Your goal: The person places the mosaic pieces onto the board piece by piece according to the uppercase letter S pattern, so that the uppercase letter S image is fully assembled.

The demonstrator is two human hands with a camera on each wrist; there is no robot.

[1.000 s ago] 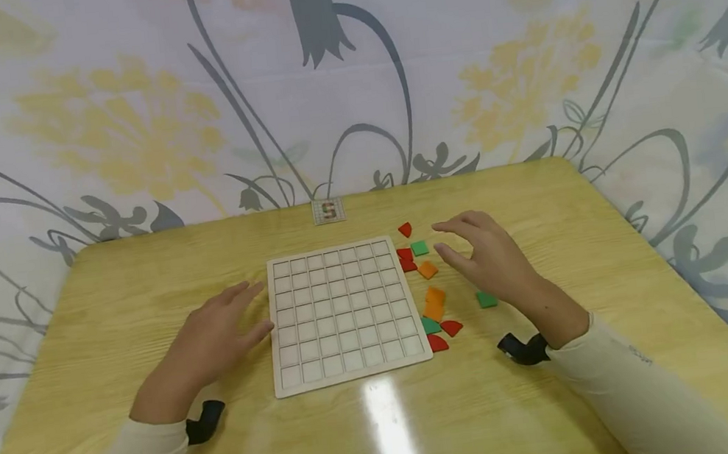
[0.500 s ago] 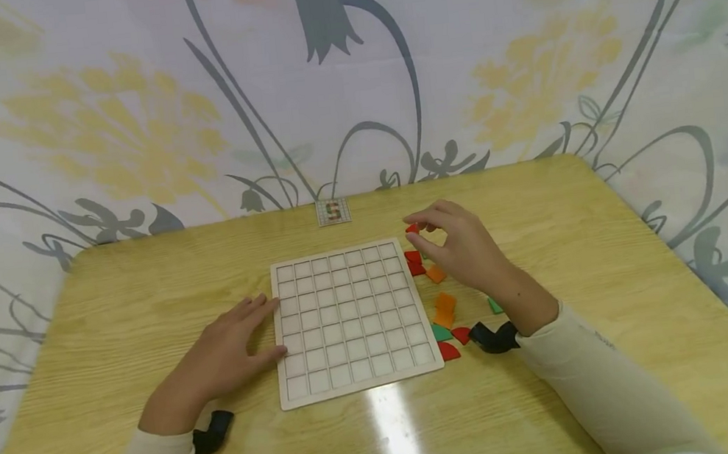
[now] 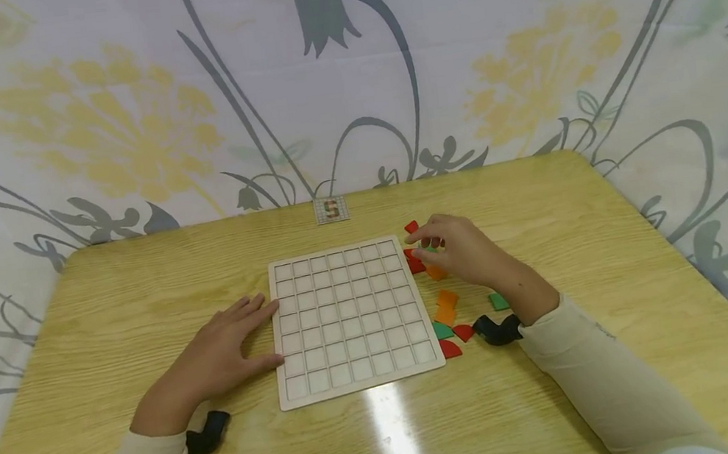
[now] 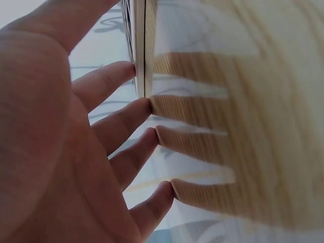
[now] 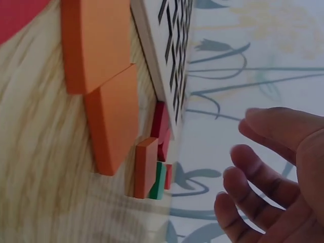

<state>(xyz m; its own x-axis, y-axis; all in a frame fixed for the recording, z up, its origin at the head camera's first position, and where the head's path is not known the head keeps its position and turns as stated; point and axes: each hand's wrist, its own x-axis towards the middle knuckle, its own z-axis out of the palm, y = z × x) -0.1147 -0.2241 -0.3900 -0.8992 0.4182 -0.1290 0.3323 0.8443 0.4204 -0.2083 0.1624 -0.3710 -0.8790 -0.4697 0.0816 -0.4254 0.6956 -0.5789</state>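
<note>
**Your right hand [image 3: 456,250] is empty above the pieces [image 3: 446,308]**

Its fingers bend loosely, gripping nothing, right of centre in the head view. Red, orange and green pieces lie along the right side of the board [image 3: 350,308], mid-frame. Your left hand [image 3: 214,354], fingers extended and ungripping, touches its left edge. Upper centre, the card [image 3: 332,209] bears an S-like figure.

White glare [image 3: 394,431] streaks the table [image 3: 321,453], while the left wrist view is dim.
</note>
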